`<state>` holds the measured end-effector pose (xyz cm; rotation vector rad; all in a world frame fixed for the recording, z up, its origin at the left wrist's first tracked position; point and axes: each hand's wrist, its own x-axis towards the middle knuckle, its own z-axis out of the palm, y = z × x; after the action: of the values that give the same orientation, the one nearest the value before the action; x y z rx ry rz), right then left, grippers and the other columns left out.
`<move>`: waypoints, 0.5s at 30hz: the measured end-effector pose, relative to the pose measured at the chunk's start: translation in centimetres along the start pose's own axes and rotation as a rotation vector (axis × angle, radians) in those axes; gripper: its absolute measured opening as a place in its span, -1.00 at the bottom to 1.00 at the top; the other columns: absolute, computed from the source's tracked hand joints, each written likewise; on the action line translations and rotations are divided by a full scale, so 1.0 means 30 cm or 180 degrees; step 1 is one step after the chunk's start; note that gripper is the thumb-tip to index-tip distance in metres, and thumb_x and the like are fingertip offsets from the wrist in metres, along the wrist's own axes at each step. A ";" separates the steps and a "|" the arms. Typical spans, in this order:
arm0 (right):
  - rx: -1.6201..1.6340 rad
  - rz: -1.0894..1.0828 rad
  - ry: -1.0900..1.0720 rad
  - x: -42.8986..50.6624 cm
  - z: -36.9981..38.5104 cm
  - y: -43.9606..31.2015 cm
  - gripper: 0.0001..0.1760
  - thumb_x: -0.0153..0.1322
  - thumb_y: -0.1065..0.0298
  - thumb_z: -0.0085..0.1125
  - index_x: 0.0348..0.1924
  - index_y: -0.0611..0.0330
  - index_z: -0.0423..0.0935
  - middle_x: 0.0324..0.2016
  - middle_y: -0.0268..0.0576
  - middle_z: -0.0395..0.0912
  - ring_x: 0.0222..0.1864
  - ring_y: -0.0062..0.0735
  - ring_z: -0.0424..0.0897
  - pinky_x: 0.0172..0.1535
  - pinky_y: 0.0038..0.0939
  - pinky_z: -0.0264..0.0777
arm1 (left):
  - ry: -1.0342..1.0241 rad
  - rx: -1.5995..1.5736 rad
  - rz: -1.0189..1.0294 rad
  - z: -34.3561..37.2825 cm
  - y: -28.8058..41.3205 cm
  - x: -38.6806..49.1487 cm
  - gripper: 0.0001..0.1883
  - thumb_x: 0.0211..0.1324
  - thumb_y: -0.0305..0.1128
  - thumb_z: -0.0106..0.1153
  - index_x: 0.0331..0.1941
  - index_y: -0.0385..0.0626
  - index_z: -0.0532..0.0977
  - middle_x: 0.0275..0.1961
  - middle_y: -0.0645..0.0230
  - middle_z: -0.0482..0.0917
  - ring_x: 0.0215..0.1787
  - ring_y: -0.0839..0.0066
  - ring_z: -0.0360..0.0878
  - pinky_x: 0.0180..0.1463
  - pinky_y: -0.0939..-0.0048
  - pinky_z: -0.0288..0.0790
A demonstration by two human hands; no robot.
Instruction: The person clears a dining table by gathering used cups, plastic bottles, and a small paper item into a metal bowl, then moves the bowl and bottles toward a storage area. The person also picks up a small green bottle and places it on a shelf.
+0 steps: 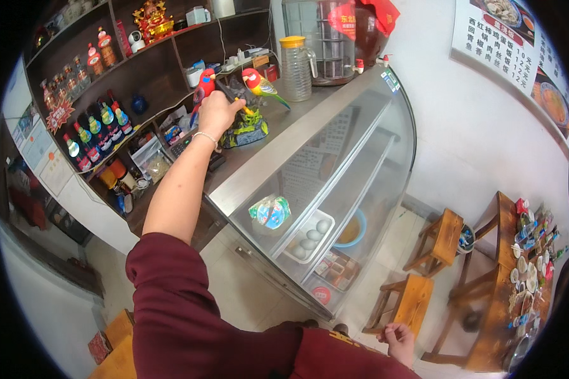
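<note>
My left hand (216,113) reaches across the counter to a decoration with two toy parrots. Its fingers touch or hold the part between the birds; what exactly they grip is hidden behind the hand. The red and blue parrot (206,84) is just beyond the fingers, and the red, yellow and green parrot (261,86) perches to the right. Under them is a grey rock-like base (247,133) with green plastic leaves. Low at the right, in front of my body, my right hand (400,342) hangs with curled fingers and touches no object that I can see.
A glass display case (332,184) with eggs (314,234) runs beside the counter. A ribbed glass jug (296,71) with a yellow lid stands behind the parrots. Shelves of bottles (105,46) are at the left. Wooden stools (415,299) and a table (495,303) with used dishes stand right.
</note>
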<state>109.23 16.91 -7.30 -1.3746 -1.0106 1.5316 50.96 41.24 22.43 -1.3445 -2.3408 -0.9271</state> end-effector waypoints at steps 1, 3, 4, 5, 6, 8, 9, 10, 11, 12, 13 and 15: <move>0.0027 0.0028 0.0014 -0.004 -0.016 0.022 -0.90 0.56 0.45 0.17 -0.18 0.33 0.51 -0.40 -0.17 0.62 -0.41 -0.38 0.68 -0.28 -0.37 0.60 | 0.0011 0.0029 -0.0007 -0.014 0.015 -0.013 -0.54 0.07 -0.04 0.45 -0.26 -0.30 0.69 -0.22 -0.15 0.71 -0.07 -0.10 0.70 0.04 0.03 0.55; 0.0043 0.0087 -0.0023 -0.023 -0.032 0.046 -0.89 0.56 0.45 0.17 -0.17 0.33 0.51 -0.40 -0.17 0.62 -0.41 -0.38 0.69 -0.27 -0.38 0.61 | -0.0171 0.0005 0.0039 -0.032 -0.038 -0.015 -0.57 0.08 -0.06 0.44 -0.33 -0.29 0.69 -0.30 -0.15 0.70 -0.14 -0.06 0.72 -0.01 0.04 0.56; 0.0012 0.0105 -0.0026 -0.037 -0.042 0.049 -0.89 0.56 0.45 0.17 -0.16 0.34 0.51 -0.40 -0.17 0.63 -0.40 -0.38 0.69 -0.27 -0.38 0.61 | -0.0246 0.0010 0.0053 -0.051 -0.012 -0.054 -0.60 0.10 -0.09 0.43 -0.37 -0.29 0.69 -0.35 -0.13 0.69 -0.18 -0.05 0.73 -0.03 0.05 0.56; -0.0020 0.0125 -0.0036 -0.053 -0.056 0.054 -0.89 0.56 0.45 0.17 -0.15 0.34 0.51 -0.40 -0.17 0.63 -0.40 -0.37 0.69 -0.26 -0.38 0.61 | -0.0320 0.0021 0.0061 -0.086 0.015 -0.110 -0.63 0.11 -0.12 0.41 -0.40 -0.29 0.69 -0.39 -0.12 0.69 -0.22 -0.03 0.73 -0.05 0.05 0.56; -0.0011 0.0129 -0.0047 -0.070 -0.074 0.061 -0.89 0.56 0.45 0.17 -0.15 0.34 0.51 -0.40 -0.16 0.63 -0.40 -0.37 0.69 -0.26 -0.38 0.61 | -0.0274 -0.0003 0.0362 -0.120 0.043 -0.177 -0.66 0.12 -0.16 0.38 -0.41 -0.28 0.70 -0.42 -0.10 0.68 -0.26 -0.03 0.72 -0.07 0.06 0.57; 0.0005 0.0116 -0.0051 -0.107 -0.118 0.075 -0.88 0.56 0.45 0.17 -0.14 0.35 0.52 -0.40 -0.15 0.64 -0.39 -0.37 0.69 -0.25 -0.38 0.62 | -0.0442 -0.0078 0.0891 -0.166 0.152 -0.337 -0.74 0.14 -0.24 0.32 -0.37 -0.25 0.72 -0.41 -0.04 0.69 -0.30 0.01 0.72 -0.11 0.12 0.58; 0.0135 0.0103 -0.0020 -0.125 -0.145 0.086 -0.88 0.56 0.45 0.18 -0.14 0.36 0.52 -0.39 -0.14 0.64 -0.40 -0.37 0.69 -0.25 -0.38 0.61 | -0.0649 -0.0472 0.1319 -0.170 0.198 -0.427 -0.76 0.14 -0.26 0.32 -0.31 -0.23 0.71 -0.36 0.00 0.71 -0.28 0.09 0.74 -0.13 0.17 0.58; 0.0269 0.0093 0.0013 -0.146 -0.174 0.097 -0.88 0.55 0.46 0.18 -0.15 0.36 0.52 -0.39 -0.13 0.64 -0.40 -0.38 0.69 -0.25 -0.38 0.61 | -0.0905 -0.0596 0.1396 -0.183 0.270 -0.543 -0.77 0.16 -0.28 0.31 -0.25 -0.21 0.70 -0.32 0.04 0.73 -0.28 0.18 0.75 -0.15 0.22 0.57; 0.0400 0.0080 0.0119 -0.178 -0.212 0.109 -0.88 0.55 0.47 0.18 -0.15 0.37 0.53 -0.39 -0.12 0.64 -0.40 -0.38 0.69 -0.25 -0.39 0.61 | -0.1767 -0.0901 0.1138 -0.202 0.377 -0.652 -0.71 0.16 -0.31 0.35 -0.11 -0.24 0.66 -0.22 0.10 0.75 -0.22 0.27 0.73 -0.08 0.25 0.55; 0.0324 0.0016 0.0115 -0.211 -0.241 0.106 -0.89 0.55 0.48 0.15 -0.15 0.37 0.53 -0.40 -0.15 0.63 -0.39 -0.41 0.68 -0.23 -0.40 0.61 | -0.1893 -0.1104 0.1908 -0.166 0.418 -0.751 -0.71 0.16 -0.30 0.36 -0.10 -0.23 0.65 -0.22 0.11 0.74 -0.22 0.28 0.73 -0.11 0.26 0.55; 0.0250 -0.0042 0.0211 -0.250 -0.268 0.086 -0.89 0.55 0.48 0.12 -0.15 0.37 0.53 -0.41 -0.19 0.63 -0.38 -0.44 0.67 -0.21 -0.42 0.60 | -0.2490 -0.1282 0.2048 -0.148 0.503 -0.865 -0.72 0.17 -0.29 0.36 -0.12 -0.21 0.66 -0.25 0.15 0.74 -0.24 0.29 0.72 -0.12 0.27 0.55; -0.0138 -0.0194 0.0430 -0.323 -0.368 0.064 -0.88 0.53 0.49 0.11 -0.20 0.39 0.55 -0.47 -0.21 0.62 -0.42 -0.47 0.67 -0.28 -0.44 0.61 | -0.2927 -0.1929 0.2688 -0.058 0.632 -1.111 -0.72 0.15 -0.34 0.39 -0.09 -0.18 0.65 -0.30 0.20 0.72 -0.25 0.32 0.72 -0.15 0.30 0.54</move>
<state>120.72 7.58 -6.76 -1.4440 -0.9978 1.3606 84.43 24.76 13.36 -3.1742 -1.5429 -0.8232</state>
